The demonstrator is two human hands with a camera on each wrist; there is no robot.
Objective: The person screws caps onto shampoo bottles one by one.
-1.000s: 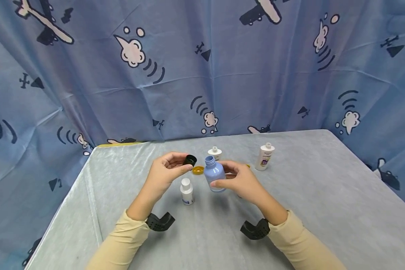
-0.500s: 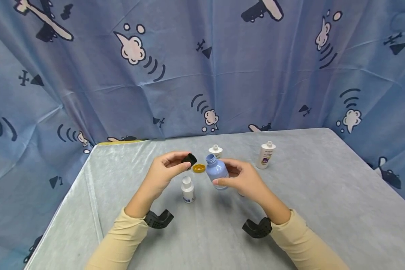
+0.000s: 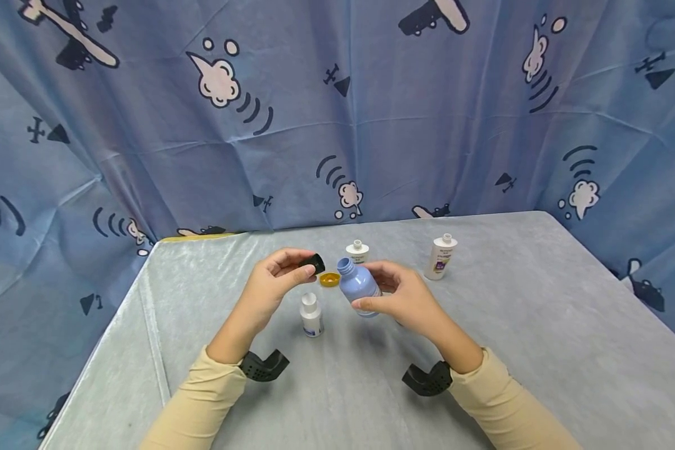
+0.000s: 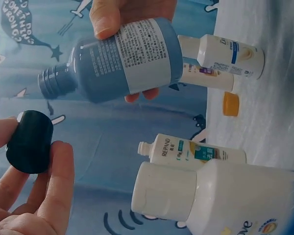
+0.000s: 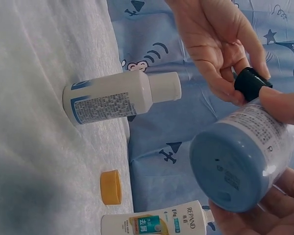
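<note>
My left hand (image 3: 272, 278) pinches a black bottle cap (image 3: 314, 264) between thumb and fingers, above the table. My right hand (image 3: 399, 294) grips a blue bottle (image 3: 357, 285) round its body, lifted and leaning left. Its threaded neck is bare, and the cap is held a short gap to its left. In the left wrist view, a printed white label (image 4: 146, 55) covers part of the blue bottle. The right wrist view shows the bottle's base, and there the bottle partly covers the cap (image 5: 251, 82).
Below the hands stands a white capped bottle (image 3: 312, 317). A yellow cap (image 3: 329, 280) lies behind it. Uncapped white bottles stand at the back (image 3: 357, 251) and back right (image 3: 440, 257). Another white bottle (image 4: 235, 56) appears in the left wrist view; my right hand mostly hides it from the head view.
My left hand has turned the black cap, so its opening, visible earlier, no longer faces the head camera. The blue bottle leans a little further left. Other bottles have not moved.
</note>
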